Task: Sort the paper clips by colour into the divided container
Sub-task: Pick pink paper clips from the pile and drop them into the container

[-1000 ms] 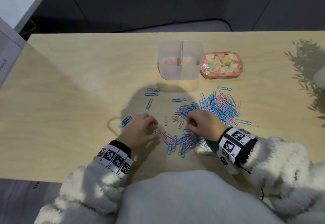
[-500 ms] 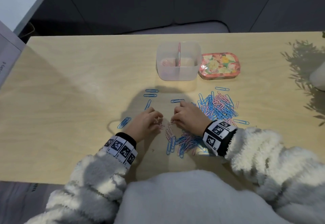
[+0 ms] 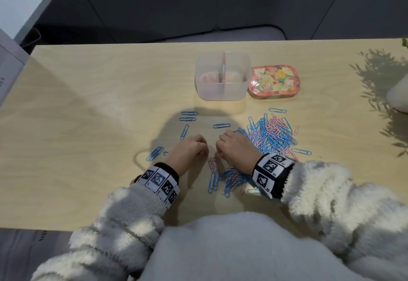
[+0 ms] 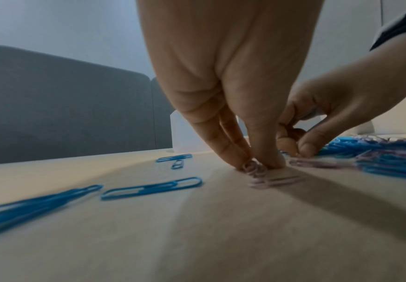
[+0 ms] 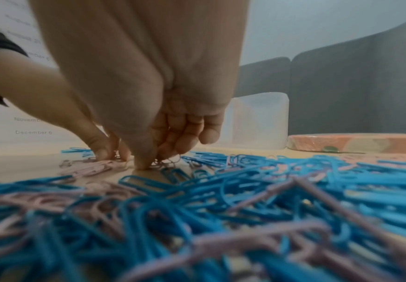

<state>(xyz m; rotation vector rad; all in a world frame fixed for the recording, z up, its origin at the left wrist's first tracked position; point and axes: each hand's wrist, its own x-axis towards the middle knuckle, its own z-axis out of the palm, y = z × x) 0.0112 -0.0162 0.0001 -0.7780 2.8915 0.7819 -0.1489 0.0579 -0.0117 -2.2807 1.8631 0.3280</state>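
**Pink clips pinched beside the mixed heap**

Small pink paper clips (image 4: pixel 255 168) are pinched on the pale wooden table (image 3: pixel 88 126) by the left hand (image 3: pixel 189 150). Pink clips are also gripped by the curled right hand (image 3: pixel 238 148), beside the blue-and-pink clip heap (image 3: pixel 271 135). The translucent divided plastic container (image 3: pixel 223 91) is seen behind, next to a floral tin (image 3: pixel 273 82).

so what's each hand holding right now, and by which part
Left hand: its fingertips pinch a small bunch of pink clips by their upper ends, on the table. Right hand: fingers down among pink clips; a hold cannot be told.
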